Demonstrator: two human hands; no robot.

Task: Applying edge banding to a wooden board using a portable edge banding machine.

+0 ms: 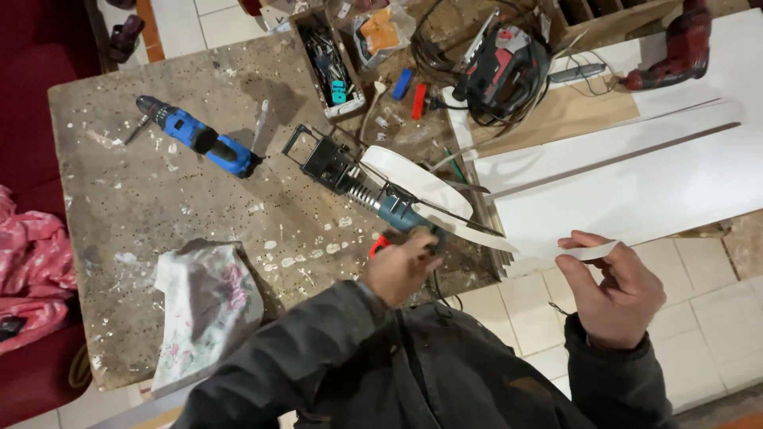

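My left hand (401,266) is closed around the near end of a blue and black power tool (358,187) that lies slantwise on the workbench (143,206). A small red-orange piece (380,242) shows beside the fingers, and a dark cord hangs below the hand. A roll of white edge strip (413,179) rests on the tool. Its loose strip (493,238) runs right to my right hand (612,294), which pinches the strip's end (592,252) between thumb and fingers over the tiled floor.
White panels (636,175) lie to the right. A blue cordless drill (195,139), a box of bits (334,67), a red jigsaw (505,67) with tangled cords and a red drill (675,48) sit farther back. A flowered cloth (207,302) lies near left.
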